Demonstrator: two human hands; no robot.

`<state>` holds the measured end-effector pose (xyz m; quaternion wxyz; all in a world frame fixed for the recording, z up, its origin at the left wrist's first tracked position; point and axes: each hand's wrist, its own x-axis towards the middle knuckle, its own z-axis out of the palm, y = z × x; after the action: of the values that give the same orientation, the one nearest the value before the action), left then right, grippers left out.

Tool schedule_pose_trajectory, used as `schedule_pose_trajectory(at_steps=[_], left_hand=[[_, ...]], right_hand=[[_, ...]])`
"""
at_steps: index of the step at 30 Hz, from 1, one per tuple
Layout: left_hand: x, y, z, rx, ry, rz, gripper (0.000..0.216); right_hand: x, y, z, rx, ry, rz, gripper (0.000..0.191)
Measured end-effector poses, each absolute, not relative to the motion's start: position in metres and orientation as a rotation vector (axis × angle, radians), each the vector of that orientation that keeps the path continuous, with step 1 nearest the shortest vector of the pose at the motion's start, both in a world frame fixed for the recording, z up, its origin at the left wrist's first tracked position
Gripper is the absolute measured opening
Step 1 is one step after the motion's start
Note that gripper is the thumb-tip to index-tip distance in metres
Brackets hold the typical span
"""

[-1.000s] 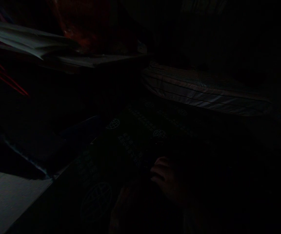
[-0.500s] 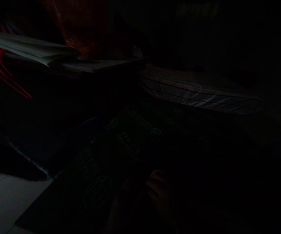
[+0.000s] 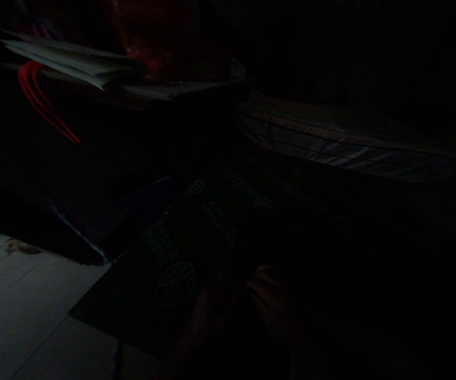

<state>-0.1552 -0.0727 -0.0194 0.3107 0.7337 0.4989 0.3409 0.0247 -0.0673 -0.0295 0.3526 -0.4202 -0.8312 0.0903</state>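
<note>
The scene is very dark. My right hand [image 3: 269,295] shows dimly at the bottom middle, its fingers curled and close together over a black area. Whatever lies in or under those fingers is lost in shadow. To its left is my left hand [image 3: 208,309], a faint outline whose fingers cannot be made out. Both hands are near each other above a dark green board [image 3: 133,311] printed with pale globe marks and lettering. Just beyond the hands, a black patch with tiny glints covers part of the board; its kind cannot be told.
At upper left, a shelf or table edge [image 3: 168,92] carries papers [image 3: 69,60] and a red-orange bag-like thing [image 3: 149,50]. Red cords [image 3: 44,103] hang from it. A striped mattress-like edge [image 3: 311,142] lies behind the board. Pale floor tiles [image 3: 26,301] show at lower left.
The view has shifted left and slightly down, so the surroundings sit farther right and higher, and more floor shows. My hands stay close together; their grip shows no clear change.
</note>
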Motion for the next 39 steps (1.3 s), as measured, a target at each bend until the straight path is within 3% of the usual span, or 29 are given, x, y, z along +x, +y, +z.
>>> schedule_pose_trajectory(at_steps=[14, 26, 39], left_hand=[[-0.151, -0.074, -0.009, 1.946, 1.28, 0.926, 0.027], [-0.147, -0.076, -0.01, 1.943, 1.293, 0.9, 0.027], [-0.144, -0.075, -0.017, 1.938, 1.27, 0.927, 0.027]], right_hand=[[0.026, -0.07, -0.032, -1.091, -2.08, 0.059, 0.022], [0.028, -0.069, -0.028, -1.14, -2.096, 0.166, 0.024], [0.055, -0.01, -0.017, -1.363, -2.062, 0.156, 0.006]])
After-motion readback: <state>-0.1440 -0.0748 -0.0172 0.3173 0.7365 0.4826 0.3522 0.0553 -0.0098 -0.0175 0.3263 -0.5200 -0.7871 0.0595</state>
